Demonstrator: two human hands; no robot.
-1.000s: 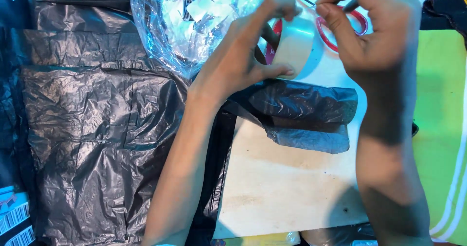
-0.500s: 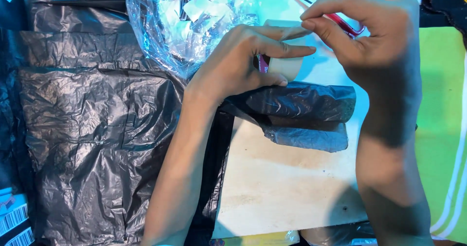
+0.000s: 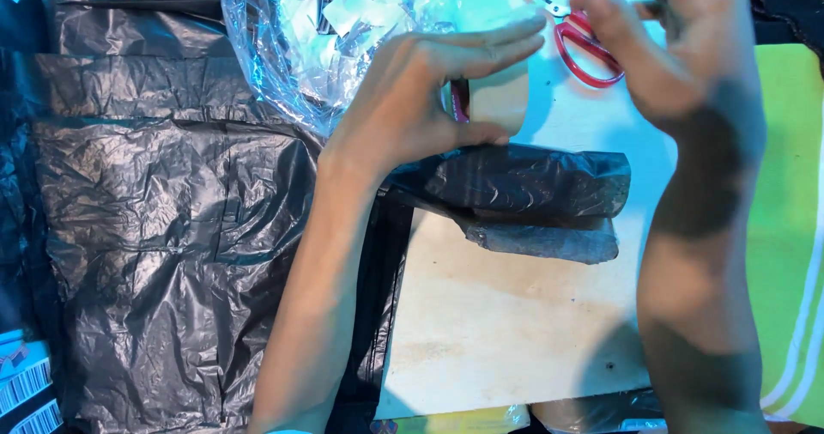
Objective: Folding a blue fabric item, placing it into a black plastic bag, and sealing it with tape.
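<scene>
The left hand (image 3: 421, 99) grips a tape roll (image 3: 496, 99); the right hand (image 3: 665, 52), fingers pinched, hovers beside it over red scissors (image 3: 588, 52). Taping seems underway above the folded black bag (image 3: 524, 189).

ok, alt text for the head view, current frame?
A left hand grips a roll of tape over a pale board, the right hand beside red-handled scissors. Folded black plastic lies below the hands, a clear bag behind.

tape roll (image 3: 493, 103) upright, red-handled scissors (image 3: 584, 48) beside
</scene>
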